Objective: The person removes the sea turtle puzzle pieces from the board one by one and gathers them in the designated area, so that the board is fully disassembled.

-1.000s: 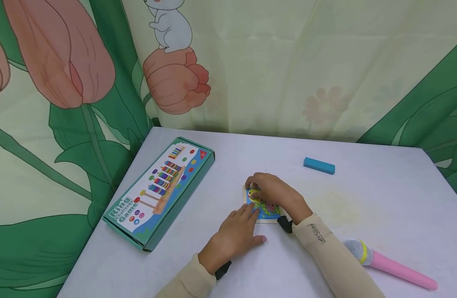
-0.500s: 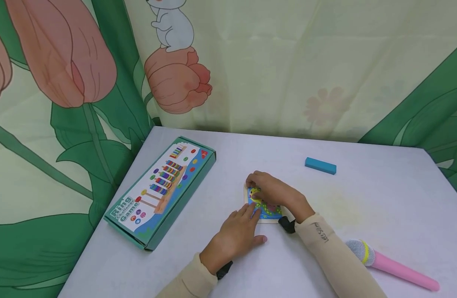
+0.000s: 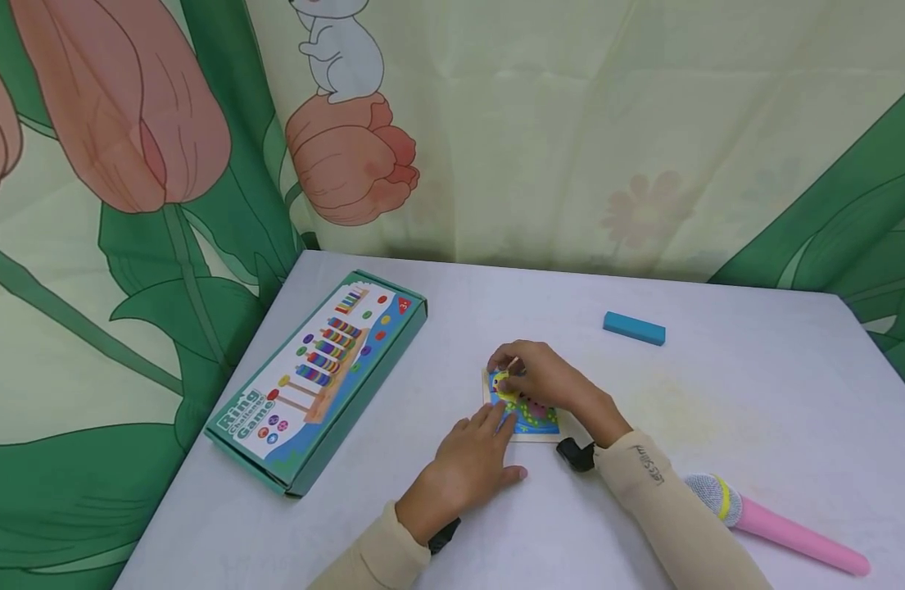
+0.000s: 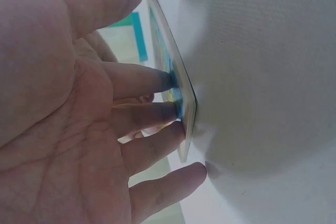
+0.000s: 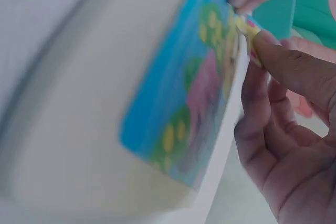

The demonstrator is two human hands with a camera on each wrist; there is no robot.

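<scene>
A small square wooden puzzle (image 3: pixel 536 426) with a blue picture lies on the white table. My left hand (image 3: pixel 470 463) rests at its near left side, fingers extended; in the left wrist view, several fingertips (image 4: pixel 169 80) touch the board's edge and face. Over the far part of the puzzle, my right hand (image 3: pixel 551 378) pinches a yellow puzzle piece (image 5: pixel 243 24) with pink spots between thumb and index finger. That piece looks tilted up from the board in the right wrist view; its lower end is hard to make out. Pink and green shapes show on the rest of the picture.
A green Ring Challenge Game box (image 3: pixel 319 385) lies at the left. A blue block (image 3: pixel 634 328) sits at the back right. The pink toy microphone (image 3: pixel 798 537) lies right of my right forearm. A printed curtain (image 3: pixel 533 139) hangs behind the table.
My right wrist has shifted slightly to the right and towards me, and the right fingers have drawn up a little at the yellow piece. The left hand stays in place.
</scene>
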